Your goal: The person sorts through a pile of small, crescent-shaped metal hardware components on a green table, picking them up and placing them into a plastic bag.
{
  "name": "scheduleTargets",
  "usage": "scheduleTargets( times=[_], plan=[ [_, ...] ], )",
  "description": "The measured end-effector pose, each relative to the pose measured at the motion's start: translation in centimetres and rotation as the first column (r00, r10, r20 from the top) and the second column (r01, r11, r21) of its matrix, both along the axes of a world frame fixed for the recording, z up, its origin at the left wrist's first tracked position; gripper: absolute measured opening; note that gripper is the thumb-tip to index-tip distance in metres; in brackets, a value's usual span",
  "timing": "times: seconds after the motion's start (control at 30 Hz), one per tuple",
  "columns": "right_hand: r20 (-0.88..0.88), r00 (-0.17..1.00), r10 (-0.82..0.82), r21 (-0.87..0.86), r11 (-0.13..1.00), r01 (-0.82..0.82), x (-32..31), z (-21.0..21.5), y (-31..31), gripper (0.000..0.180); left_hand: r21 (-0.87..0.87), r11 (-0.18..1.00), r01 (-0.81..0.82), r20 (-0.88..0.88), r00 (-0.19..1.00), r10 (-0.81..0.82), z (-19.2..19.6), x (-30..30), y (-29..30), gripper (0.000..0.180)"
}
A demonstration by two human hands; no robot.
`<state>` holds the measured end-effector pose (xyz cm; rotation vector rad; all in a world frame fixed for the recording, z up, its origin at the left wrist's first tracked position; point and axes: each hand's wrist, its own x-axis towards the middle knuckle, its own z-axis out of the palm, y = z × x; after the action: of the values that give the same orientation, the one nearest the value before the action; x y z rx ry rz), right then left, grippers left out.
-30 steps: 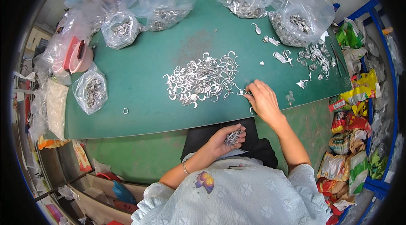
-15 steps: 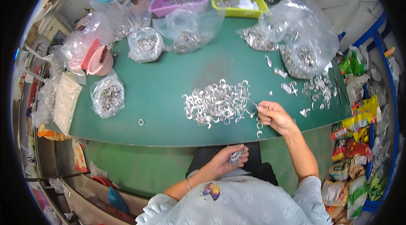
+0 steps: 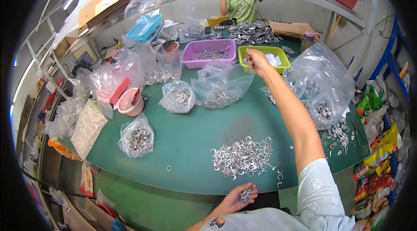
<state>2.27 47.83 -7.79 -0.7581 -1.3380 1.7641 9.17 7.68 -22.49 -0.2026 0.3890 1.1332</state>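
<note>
My left hand is curled at the table's near edge around a handful of small silvery metal pieces. My right arm stretches far across the table, and my right hand is over the left part of a yellow-green plastic basket. Its fingers are pinched together; what sits between them is too small to make out. Inside the basket lie white paper and some metal pieces. A loose pile of crescent-shaped metal pieces lies between my arms, with a few single crescents to its right.
A purple basket of metal parts stands beside the yellow-green one. Clear bags of parts sit left and right, with a pink bowl at left. Tweezers lie at the right edge. Across the table is a person in a green shirt.
My right hand has gone from beside the crescent pile, where it pinched a small piece, out to the yellow-green basket. The view has tilted up. My left hand still holds its handful.
</note>
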Motion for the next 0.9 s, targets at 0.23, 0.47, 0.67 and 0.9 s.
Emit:
scheduleTargets(
  times=[0.23,0.47,0.67,0.9],
  plan=[
    [-0.051,0.997,0.066,-0.136,0.988,-0.072,12.4,-6.7,-12.6,0.031,-0.047,0.999,-0.023,0.005,1.0,0.024,-1.3,0.1,-0.5,0.017],
    [0.352,0.936,0.01,0.063,0.997,-0.034,30.3,-11.7,-24.6,0.016,-0.031,0.997,0.067,-0.073,0.995,-0.069,-0.2,2.5,0.8,0.015],
    [0.524,0.504,-0.687,0.518,0.726,0.452,41.1,-13.0,-22.1,0.011,-0.069,0.993,0.097,-0.106,0.989,-0.104,0.2,4.7,0.7,0.015],
    [0.544,0.296,-0.785,0.728,0.617,0.299,44.9,-15.5,-17.3,0.022,-0.104,0.988,0.117,-0.124,0.984,-0.13,-0.2,5.6,0.5,0.015]
  ],
)
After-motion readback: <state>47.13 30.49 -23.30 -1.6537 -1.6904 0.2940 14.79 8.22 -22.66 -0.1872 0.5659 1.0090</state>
